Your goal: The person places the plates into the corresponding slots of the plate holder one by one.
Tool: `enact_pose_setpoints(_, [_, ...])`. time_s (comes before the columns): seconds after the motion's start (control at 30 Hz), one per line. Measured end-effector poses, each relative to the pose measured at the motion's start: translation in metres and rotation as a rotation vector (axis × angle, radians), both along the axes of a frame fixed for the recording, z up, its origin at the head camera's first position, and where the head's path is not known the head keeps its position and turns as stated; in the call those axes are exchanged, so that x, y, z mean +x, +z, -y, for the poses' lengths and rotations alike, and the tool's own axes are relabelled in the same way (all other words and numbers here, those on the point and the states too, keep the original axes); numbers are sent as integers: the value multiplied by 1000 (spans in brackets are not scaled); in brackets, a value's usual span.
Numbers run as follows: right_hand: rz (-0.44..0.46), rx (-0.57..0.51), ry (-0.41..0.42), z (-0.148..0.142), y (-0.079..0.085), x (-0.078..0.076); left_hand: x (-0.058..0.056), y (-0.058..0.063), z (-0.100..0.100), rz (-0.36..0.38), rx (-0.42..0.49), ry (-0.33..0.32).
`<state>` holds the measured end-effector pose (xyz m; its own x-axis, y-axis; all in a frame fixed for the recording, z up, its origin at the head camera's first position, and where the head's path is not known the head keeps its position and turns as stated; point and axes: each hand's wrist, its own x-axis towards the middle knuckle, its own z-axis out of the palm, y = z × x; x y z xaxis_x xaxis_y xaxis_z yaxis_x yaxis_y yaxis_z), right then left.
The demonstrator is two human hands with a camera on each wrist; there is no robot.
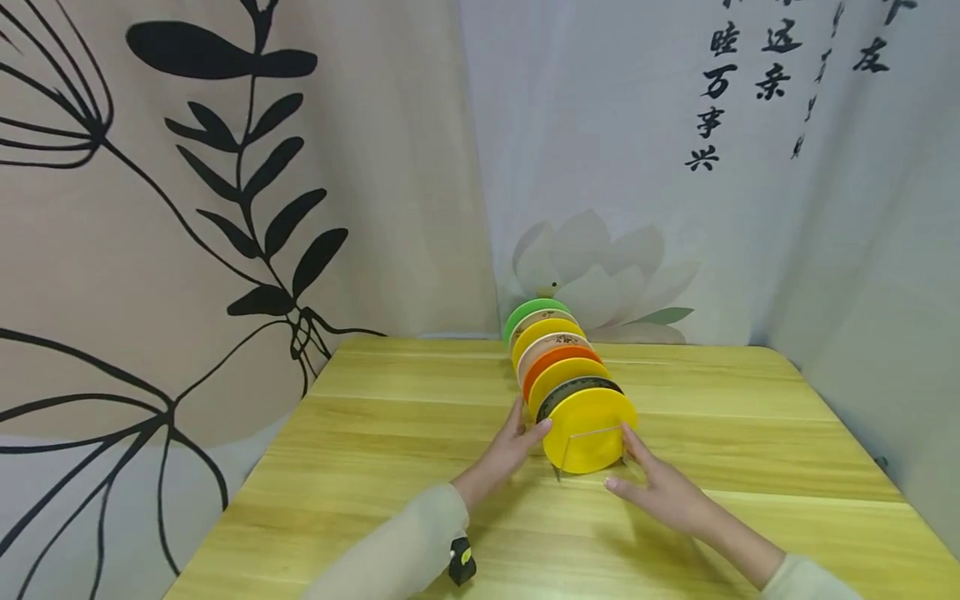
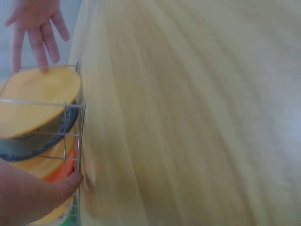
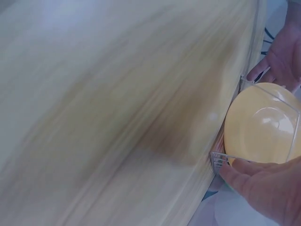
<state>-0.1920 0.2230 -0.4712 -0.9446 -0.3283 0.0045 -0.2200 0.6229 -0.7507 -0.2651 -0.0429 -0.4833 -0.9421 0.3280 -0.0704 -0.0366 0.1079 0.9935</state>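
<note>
A wire rack (image 2: 66,104) holds several plates on edge in a row. The yellow plate (image 1: 588,432) stands at its front. Behind it come a dark patterned plate (image 1: 579,387), more yellow ones, an orange plate (image 1: 561,360), pale floral plates (image 1: 553,340) and a green plate (image 1: 534,305) at the back. My left hand (image 1: 504,454) is at the rack's left side, its thumb by the front plate's edge. My right hand (image 1: 663,492) lies at the front right, a fingertip touching the plate's right edge and the thumb spread away. Some fingertips are hidden behind the rack.
The rack stands on a wooden table (image 1: 750,450), near its far edge. Behind hangs a curtain (image 1: 397,167) printed with dark plants, a lotus and writing. A small black device (image 1: 461,560) sits at the left wrist.
</note>
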Motion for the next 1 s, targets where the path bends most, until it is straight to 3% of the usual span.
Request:
enact_pose_setpoints(0.67, [-5, -4, 67, 43, 9, 8, 3, 3, 25, 16, -28, 70])
enact_pose_setpoints(1.0, [-6, 20, 64, 40, 12, 8, 6, 6, 31, 27, -48, 100])
